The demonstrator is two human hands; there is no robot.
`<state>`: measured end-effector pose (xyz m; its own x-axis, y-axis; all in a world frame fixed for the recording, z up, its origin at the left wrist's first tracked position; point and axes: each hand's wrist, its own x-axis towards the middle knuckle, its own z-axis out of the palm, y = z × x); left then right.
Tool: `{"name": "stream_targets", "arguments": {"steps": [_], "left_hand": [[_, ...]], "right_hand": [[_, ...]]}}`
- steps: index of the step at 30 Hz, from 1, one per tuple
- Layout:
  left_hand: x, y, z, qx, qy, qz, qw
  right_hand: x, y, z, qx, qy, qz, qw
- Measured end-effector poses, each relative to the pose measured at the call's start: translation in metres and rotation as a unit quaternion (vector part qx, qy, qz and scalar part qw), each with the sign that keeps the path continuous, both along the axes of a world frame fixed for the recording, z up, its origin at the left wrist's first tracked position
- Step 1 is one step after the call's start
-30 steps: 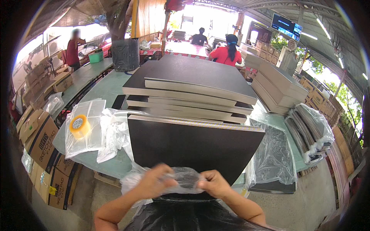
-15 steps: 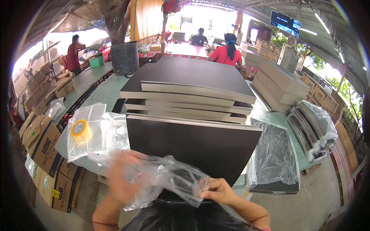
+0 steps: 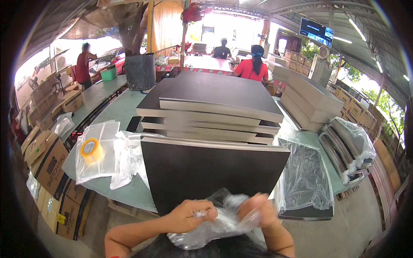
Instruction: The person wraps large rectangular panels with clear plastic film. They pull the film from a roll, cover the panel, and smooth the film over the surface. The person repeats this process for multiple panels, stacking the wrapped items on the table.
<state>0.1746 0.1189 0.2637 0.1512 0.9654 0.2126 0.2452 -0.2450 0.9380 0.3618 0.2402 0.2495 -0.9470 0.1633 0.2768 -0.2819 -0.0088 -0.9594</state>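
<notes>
While the left hand [image 3: 192, 216] curls around clear plastic [image 3: 213, 230], the blurred right hand [image 3: 260, 210] apparently grasps it.

Open-sided shed under a ribbed metal roof [image 3: 383, 38], pale trusses [image 3: 241, 12] at the back. Strong daylight through the rear opening [image 3: 241, 30], outlines there washed out. Fluorescent tubes [image 3: 357, 29] lit overhead, right side. Screen [image 3: 316, 32] mounted high, near a post. Yellow post [image 3: 150, 30] and tan sheeting [image 3: 165, 32] left of centre. Green-topped table [image 3: 114, 109] foremost; long narrow table [image 3: 97, 90] to its left; farther back, a pale-topped table [image 3: 206, 63] with red patterned edging. Bare grey floor [image 3: 355, 219]. Green foliage [image 3: 355, 73] beyond the right side.
</notes>
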Motion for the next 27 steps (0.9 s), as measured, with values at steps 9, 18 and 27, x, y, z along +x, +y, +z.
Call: {"name": "stream_targets", "arguments": {"steps": [9,18,27], "left_hand": [[-0.005,-0.002,0.014,-0.003,0.12,-0.15,0.981],[-0.034,-0.009,0.017,-0.148,-0.243,-0.178,0.942],[-0.029,-0.007,0.022,-0.09,-0.203,-0.212,0.952]], "right_hand": [[-0.007,-0.014,0.017,0.284,-0.024,-0.029,0.958],[0.013,-0.018,-0.018,0.157,-0.118,0.213,0.957],[0.001,-0.02,0.003,0.161,-0.128,0.385,0.9]]}}
